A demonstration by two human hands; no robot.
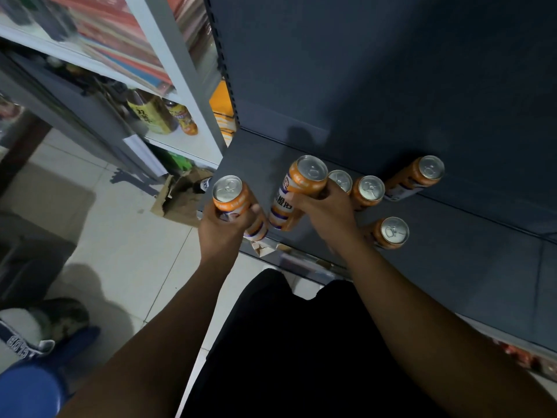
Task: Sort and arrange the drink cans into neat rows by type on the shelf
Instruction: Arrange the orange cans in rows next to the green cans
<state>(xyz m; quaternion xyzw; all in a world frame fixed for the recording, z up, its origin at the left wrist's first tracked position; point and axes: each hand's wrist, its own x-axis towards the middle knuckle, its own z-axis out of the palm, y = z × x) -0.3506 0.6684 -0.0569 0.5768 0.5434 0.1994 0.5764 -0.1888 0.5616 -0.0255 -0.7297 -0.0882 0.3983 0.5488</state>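
Note:
My left hand grips an orange and white drink can, held just off the left end of the dark grey shelf. My right hand is wrapped around a second orange can over the shelf's left part. Several more orange cans stand on the shelf: one partly hidden behind my right hand, one beside it, one further right near the back panel, and one close to the front edge by my right wrist.
A white shelf unit with bottles stands to the left. An open cardboard box lies on the tiled floor beneath it. Another person's blue-clad leg and shoe show at bottom left. The right part of the dark shelf is bare.

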